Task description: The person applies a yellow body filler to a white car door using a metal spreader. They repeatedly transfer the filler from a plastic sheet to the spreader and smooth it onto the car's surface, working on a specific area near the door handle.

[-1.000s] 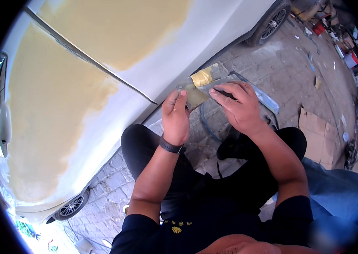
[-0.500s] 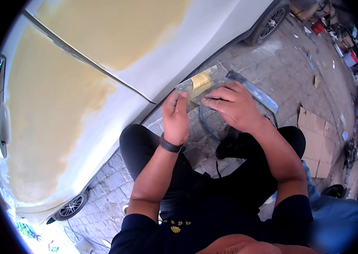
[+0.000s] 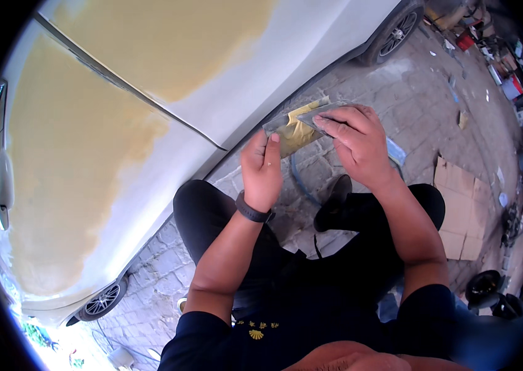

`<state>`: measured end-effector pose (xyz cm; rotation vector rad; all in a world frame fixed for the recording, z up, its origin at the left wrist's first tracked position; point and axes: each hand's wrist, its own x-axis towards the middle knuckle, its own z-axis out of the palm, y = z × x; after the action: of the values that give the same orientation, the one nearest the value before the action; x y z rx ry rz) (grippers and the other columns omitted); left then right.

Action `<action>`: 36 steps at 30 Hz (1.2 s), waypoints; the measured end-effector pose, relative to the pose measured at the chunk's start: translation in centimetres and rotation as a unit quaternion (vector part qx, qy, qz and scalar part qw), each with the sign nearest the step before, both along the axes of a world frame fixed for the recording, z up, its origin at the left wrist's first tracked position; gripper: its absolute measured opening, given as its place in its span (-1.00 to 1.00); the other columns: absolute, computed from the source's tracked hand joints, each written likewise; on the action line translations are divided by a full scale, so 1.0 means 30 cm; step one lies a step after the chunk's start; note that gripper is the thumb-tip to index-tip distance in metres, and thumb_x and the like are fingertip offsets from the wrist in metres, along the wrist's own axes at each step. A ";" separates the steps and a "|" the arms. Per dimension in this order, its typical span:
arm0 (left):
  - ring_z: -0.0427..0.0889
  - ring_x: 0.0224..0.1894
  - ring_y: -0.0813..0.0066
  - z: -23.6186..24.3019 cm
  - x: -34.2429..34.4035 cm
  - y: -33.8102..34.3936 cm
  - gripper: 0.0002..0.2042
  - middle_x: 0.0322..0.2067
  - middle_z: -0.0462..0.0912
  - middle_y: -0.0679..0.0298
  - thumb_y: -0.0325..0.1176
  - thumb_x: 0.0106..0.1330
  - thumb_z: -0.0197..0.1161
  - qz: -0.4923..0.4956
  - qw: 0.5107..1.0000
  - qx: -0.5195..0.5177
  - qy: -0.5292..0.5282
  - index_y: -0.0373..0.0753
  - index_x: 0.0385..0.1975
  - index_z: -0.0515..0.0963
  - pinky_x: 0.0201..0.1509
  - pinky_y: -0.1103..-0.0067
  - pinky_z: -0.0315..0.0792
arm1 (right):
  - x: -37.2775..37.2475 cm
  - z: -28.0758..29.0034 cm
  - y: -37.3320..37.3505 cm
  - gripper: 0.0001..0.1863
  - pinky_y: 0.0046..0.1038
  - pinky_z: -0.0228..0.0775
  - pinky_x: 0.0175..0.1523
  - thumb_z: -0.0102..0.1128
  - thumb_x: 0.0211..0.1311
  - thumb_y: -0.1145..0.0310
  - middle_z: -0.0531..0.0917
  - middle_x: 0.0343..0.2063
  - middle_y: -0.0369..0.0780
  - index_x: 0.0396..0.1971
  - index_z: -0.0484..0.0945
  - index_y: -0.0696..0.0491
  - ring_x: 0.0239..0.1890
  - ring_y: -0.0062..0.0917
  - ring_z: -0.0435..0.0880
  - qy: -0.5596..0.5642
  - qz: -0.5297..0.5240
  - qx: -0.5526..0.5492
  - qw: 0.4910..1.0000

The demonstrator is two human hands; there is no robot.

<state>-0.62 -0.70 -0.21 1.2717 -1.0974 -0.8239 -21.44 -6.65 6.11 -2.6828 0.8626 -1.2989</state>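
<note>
My left hand (image 3: 261,170) is closed on a flat plate (image 3: 290,148), its thumb on top near the edge. Soft yellow putty (image 3: 300,132) lies across this plate in an uneven, folded smear. In my right hand (image 3: 360,145) is a flat grey putty spreader (image 3: 312,116), pinched between thumb and fingers. The spreader's edge meets the putty on the plate; the far part of the tool is hidden by my fingers. Left of my hands stands a white car (image 3: 212,117), its side panels covered with broad yellowish filler patches (image 3: 76,161).
Behind my right hand shows the bluish end of a long flat object (image 3: 395,151) on the paving. A flattened cardboard sheet (image 3: 459,210) lies to the right. A thin hose (image 3: 298,176) curves between my legs. Clutter (image 3: 512,86) lines the far right.
My right hand has moved up and slightly right, the spreader now over the plate's far end. The putty, earlier a compact band, is now spread and folded. My left hand has shifted slightly right.
</note>
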 end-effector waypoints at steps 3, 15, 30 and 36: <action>0.13 -0.40 0.59 0.004 0.003 0.011 -0.70 -0.55 0.18 0.32 -0.42 0.60 0.13 -0.005 1.000 -0.019 -0.013 -0.36 -0.44 0.29 -0.38 0.53 0.19 | 0.028 -0.015 0.007 -0.69 -0.29 0.46 0.01 0.32 0.09 0.51 0.74 -0.17 -0.33 -0.14 0.78 -0.03 -0.12 -0.33 0.69 0.009 0.029 0.013 0.999; 0.14 -0.40 0.52 0.007 -0.004 0.013 -0.69 -0.53 0.20 0.22 -0.37 0.61 0.13 -0.010 0.998 -0.043 -0.033 -0.36 -0.41 0.30 -0.38 0.50 0.21 | 0.013 -0.004 0.010 -0.66 -0.25 0.44 0.07 0.34 0.06 0.49 0.75 -0.12 -0.36 -0.11 0.78 -0.04 -0.09 -0.35 0.69 0.020 0.009 -0.003 1.000; 0.37 -0.26 0.69 0.009 0.006 0.021 -0.79 -0.37 0.53 0.39 -0.36 0.66 0.07 -0.055 0.998 -0.008 0.013 -0.36 -0.20 0.54 -0.14 0.64 0.36 | -0.057 0.066 0.001 -0.68 -0.35 0.48 0.09 0.30 0.21 0.51 0.75 -0.09 -0.27 -0.04 0.78 0.00 -0.07 -0.37 0.69 -0.035 0.092 0.124 0.987; 0.60 0.01 0.57 0.030 0.005 0.028 -0.76 -0.03 0.69 0.28 -0.36 0.67 0.04 -0.105 0.978 0.017 0.181 -0.36 0.09 0.56 0.16 0.52 0.46 | -0.097 0.038 -0.015 -0.72 -0.47 0.50 0.07 0.20 0.45 0.47 0.73 -0.08 -0.18 0.06 0.72 0.18 -0.03 -0.51 0.68 -0.180 0.184 0.394 0.882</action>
<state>-0.46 0.14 0.68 0.9918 -0.9333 -1.1875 -24.34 -7.11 7.25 -1.7795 0.6031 -1.0019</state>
